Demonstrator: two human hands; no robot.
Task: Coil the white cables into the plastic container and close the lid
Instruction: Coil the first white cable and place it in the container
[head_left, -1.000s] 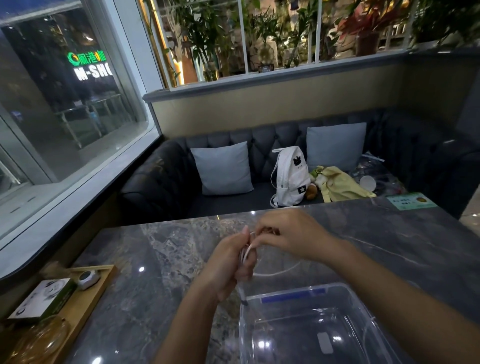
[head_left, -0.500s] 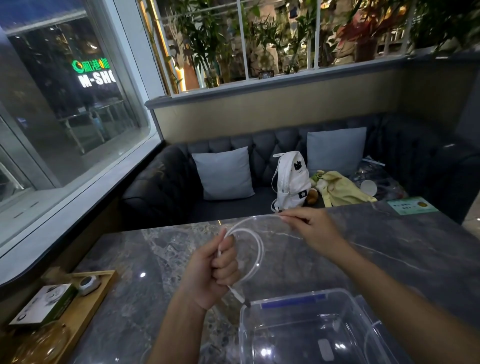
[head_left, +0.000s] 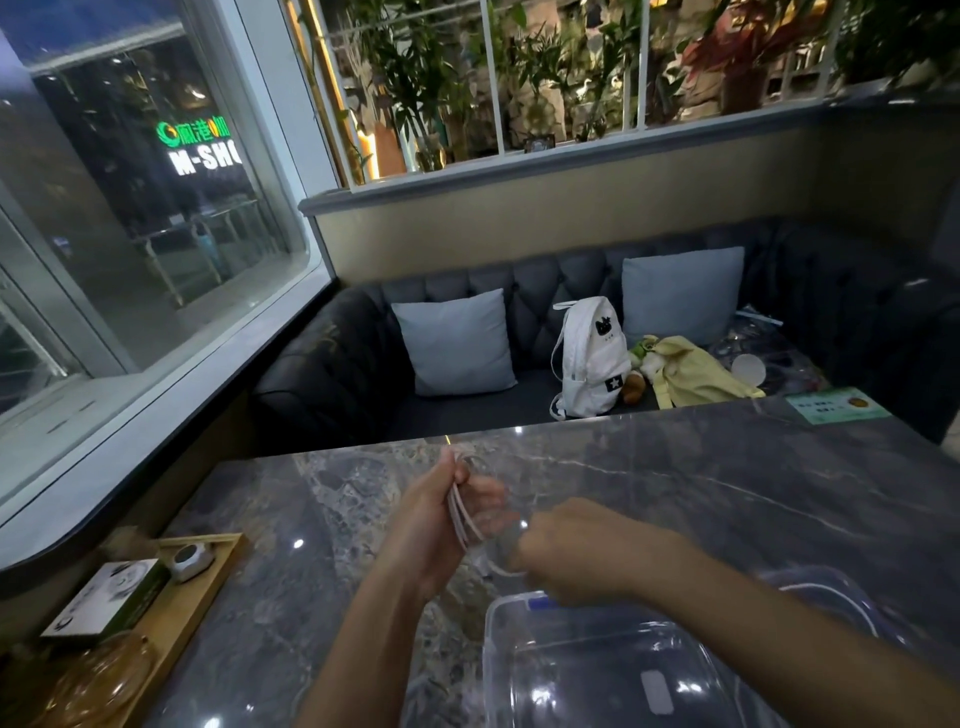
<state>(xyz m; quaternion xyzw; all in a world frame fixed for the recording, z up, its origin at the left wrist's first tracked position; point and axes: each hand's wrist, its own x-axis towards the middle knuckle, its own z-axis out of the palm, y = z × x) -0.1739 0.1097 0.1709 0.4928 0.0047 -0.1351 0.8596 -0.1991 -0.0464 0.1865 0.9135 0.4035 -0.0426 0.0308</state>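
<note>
White cable (head_left: 464, 522) looped in loose coils above the open clear container (head_left: 587, 670).

Single head view, worn high, looks forward and down over the table (head_left: 727, 493) toward the sofa (head_left: 545, 400) and window (head_left: 156, 234), hands (head_left: 436, 519) close below centre, box (head_left: 597, 670) at the bottom edge.

Your 2 forearms enter from the bottom edge, both bare as far as the frame shows; no sleeve or cuff visible. Left hand (head_left: 434, 525): no ring, watch or band on the wrist that you can see; thumb and the backs of the fingers show, slightly blurred. Right hand (head_left: 569, 553): back of the hand and knuckles toward you, wrist bare, no strap or jewellery visible. No gloves on either hand. Nails too blurred to tell.
</note>
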